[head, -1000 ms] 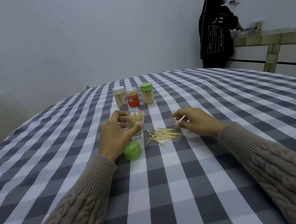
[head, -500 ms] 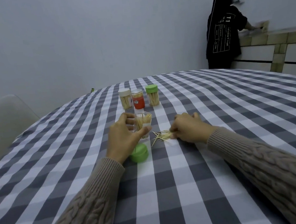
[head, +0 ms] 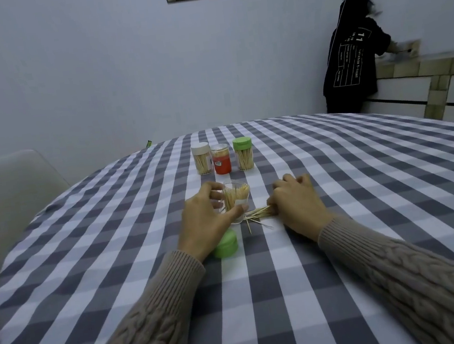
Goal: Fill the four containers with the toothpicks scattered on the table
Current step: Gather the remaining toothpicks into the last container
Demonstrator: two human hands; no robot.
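Beside the loose green plastic lid (head: 225,246), the left hand (head: 208,223) grips an open clear toothpick jar (head: 237,201); the right hand (head: 296,206) pinches scattered wooden toothpicks (head: 256,214).

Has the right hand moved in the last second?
Yes. The right hand has shifted left onto the loose toothpicks, toward the open container.

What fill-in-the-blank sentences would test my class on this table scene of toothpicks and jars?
1. The left hand holds an open clear jar of ____.
2. The loose lid lying by the left wrist is ____.
3. The right hand gathers the toothpick pile on the ____ tablecloth.
4. Behind stand ____ closed jars; the middle jar is red.

Answers: toothpicks; green; checked; three
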